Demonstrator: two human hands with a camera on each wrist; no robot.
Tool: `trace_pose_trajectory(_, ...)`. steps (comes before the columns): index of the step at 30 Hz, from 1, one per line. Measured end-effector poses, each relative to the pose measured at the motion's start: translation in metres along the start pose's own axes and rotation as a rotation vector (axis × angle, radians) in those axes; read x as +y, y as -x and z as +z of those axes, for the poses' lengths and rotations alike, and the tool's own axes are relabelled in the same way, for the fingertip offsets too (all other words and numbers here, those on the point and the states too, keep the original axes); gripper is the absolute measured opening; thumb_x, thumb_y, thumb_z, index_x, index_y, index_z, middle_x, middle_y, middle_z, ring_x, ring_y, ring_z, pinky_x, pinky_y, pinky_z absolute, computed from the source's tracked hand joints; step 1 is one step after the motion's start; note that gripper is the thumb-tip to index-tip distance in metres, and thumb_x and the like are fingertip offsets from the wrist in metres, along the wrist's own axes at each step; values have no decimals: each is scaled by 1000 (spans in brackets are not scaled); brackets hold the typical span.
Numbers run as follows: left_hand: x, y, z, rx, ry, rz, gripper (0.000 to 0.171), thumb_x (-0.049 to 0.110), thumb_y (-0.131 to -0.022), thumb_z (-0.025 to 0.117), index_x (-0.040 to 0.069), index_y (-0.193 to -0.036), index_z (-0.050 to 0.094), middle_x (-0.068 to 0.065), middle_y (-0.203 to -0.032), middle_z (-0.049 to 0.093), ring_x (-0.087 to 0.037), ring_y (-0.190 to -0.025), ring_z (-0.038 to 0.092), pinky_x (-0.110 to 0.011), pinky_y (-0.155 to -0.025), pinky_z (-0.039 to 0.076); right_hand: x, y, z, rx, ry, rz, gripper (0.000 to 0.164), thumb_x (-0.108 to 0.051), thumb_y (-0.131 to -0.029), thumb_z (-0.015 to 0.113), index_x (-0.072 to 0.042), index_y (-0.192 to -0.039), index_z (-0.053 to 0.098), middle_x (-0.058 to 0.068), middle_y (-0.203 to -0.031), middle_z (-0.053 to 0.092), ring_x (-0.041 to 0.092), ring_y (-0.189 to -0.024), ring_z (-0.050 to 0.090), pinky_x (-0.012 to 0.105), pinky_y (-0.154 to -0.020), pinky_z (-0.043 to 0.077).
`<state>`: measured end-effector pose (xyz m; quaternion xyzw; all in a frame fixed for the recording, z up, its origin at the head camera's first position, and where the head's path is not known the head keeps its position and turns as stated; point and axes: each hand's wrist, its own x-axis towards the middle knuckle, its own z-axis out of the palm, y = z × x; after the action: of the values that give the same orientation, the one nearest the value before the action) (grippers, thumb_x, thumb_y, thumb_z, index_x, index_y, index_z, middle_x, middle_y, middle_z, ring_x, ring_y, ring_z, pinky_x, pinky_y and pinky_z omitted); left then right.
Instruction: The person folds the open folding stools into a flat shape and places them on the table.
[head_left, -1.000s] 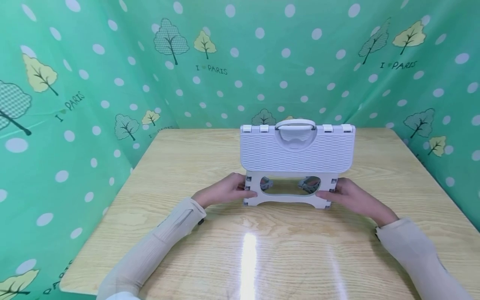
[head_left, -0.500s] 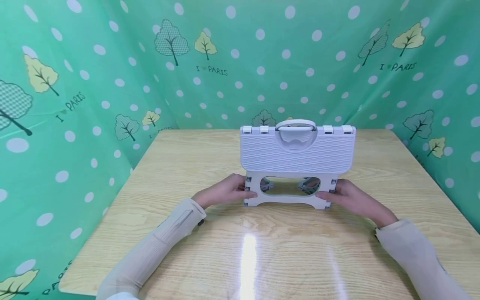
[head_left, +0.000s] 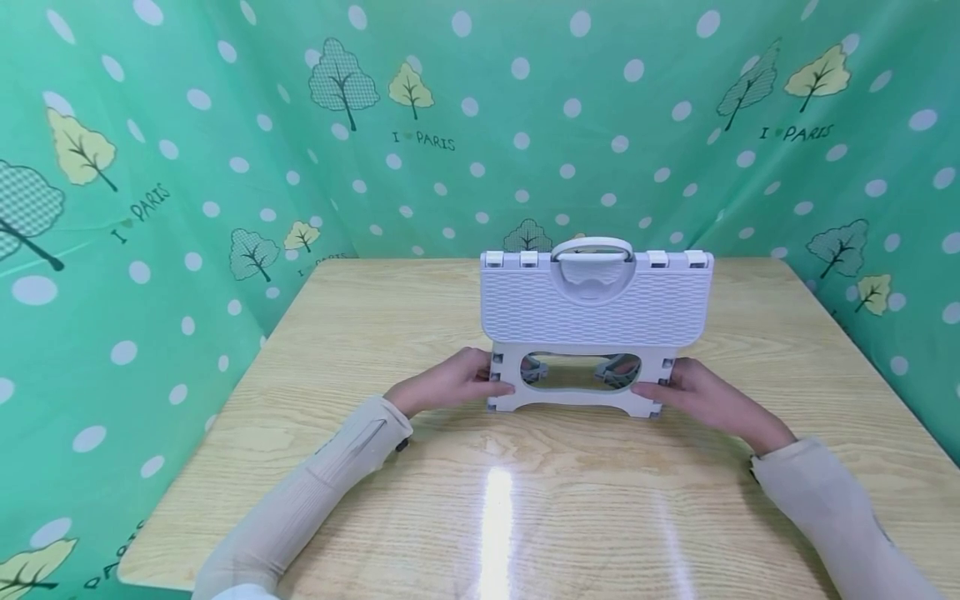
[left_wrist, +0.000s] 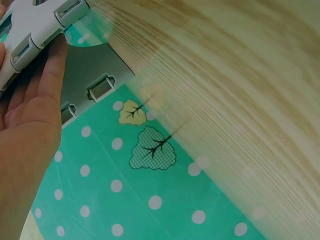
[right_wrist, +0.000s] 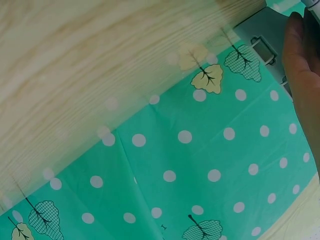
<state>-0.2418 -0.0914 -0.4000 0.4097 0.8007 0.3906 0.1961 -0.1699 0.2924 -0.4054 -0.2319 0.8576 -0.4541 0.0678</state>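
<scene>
A pale lavender-white folding stool (head_left: pixel 592 312) stands upright on the wooden table, its woven-textured seat panel tilted toward me and a carry handle (head_left: pixel 592 244) at the top edge. Below the seat shows its front leg panel (head_left: pixel 577 398) with an oval opening. My left hand (head_left: pixel 459 379) grips that panel's left side, thumb on the front face, fingers behind. On the other side my right hand (head_left: pixel 701 392) holds it the same way. In the left wrist view, the left hand (left_wrist: pixel 37 105) reaches up under the leg panel (left_wrist: pixel 37 30). The right hand (right_wrist: pixel 302 70) is partly cut off in the right wrist view.
The wood-grain table (head_left: pixel 360 500) extends around the stool, with a bright light reflection near its front. A green polka-dot curtain (head_left: pixel 420 192) printed with trees hangs behind the table and along both sides.
</scene>
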Motion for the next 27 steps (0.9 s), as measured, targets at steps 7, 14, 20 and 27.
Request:
trace_pose_trajectory(7,0,0,0,3,-14,-2,30,23,-99,64,4,-123,65,-4,-100,74,-17,-68,57,-22,-54,43,0,0,0,-4,-5,12,27,-19,-102,60,-6,-125,63,5,-114,72,12,-95,69,27,-78,57)
trace_pose_trajectory(14,0,1,-1,0,-33,5,28,24,-100,63,6,-122,65,-3,-92,74,-6,-58,47,-22,-50,38,0,0,0,-3,-5,4,28,-18,-102,59,-6,-126,61,6,-116,71,12,-97,69,28,-79,58)
trace_pose_trajectory(20,0,1,0,2,-27,0,28,24,-100,62,6,-122,65,-5,-88,73,-5,-56,43,-22,-49,35,0,0,0,-2,-7,1,28,-18,-101,60,-6,-126,61,7,-117,71,12,-98,69,27,-80,57)
trace_pose_trajectory(27,1,2,1,-6,-22,-3,30,26,-101,61,8,-125,63,-14,-79,66,-7,-54,38,-22,-48,34,0,0,1,-1,-6,2,27,-18,-101,60,-5,-126,61,7,-116,71,12,-98,68,26,-79,57)
